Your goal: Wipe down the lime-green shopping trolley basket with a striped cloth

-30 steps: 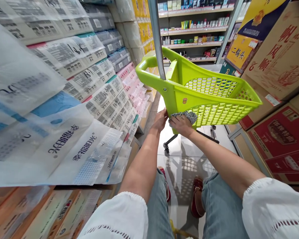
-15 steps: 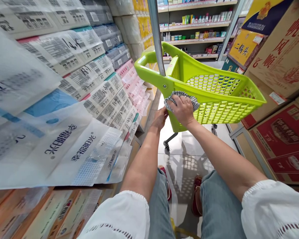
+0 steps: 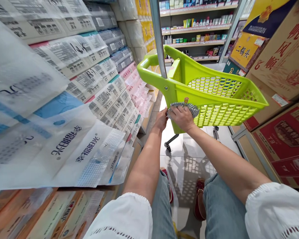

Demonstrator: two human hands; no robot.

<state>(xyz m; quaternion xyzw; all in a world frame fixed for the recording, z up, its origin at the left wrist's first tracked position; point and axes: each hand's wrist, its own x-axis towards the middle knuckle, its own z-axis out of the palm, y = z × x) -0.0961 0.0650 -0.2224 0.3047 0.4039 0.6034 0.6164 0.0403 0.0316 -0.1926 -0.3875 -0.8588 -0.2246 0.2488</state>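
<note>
A lime-green plastic shopping cart (image 3: 221,96) with perforated sides stands in front of me, tilted in view. My right hand (image 3: 183,117) presses a grey-and-white striped cloth (image 3: 195,110) flat against the cart's near side panel, fingers curled over the fabric. At the panel's rear edge, my left hand (image 3: 161,119) is closed on the cart beside the cloth; its fingertips are partly hidden. Just above the cloth is a small sticker (image 3: 186,100) on the panel. A metal pole (image 3: 159,39) rises by the cart's handle.
Stacked tissue packs (image 3: 89,76) and large plastic-wrapped packages (image 3: 72,146) crowd the left side. Cardboard boxes (image 3: 284,59) and red cartons (image 3: 286,132) line the right. Shelves of bottles (image 3: 201,25) stand at the back. A caster (image 3: 167,146) rests on the tiled floor.
My right hand and the cloth have slid lower on the side panel, uncovering the sticker. My left hand stays at the rear edge. The view has shifted slightly.
</note>
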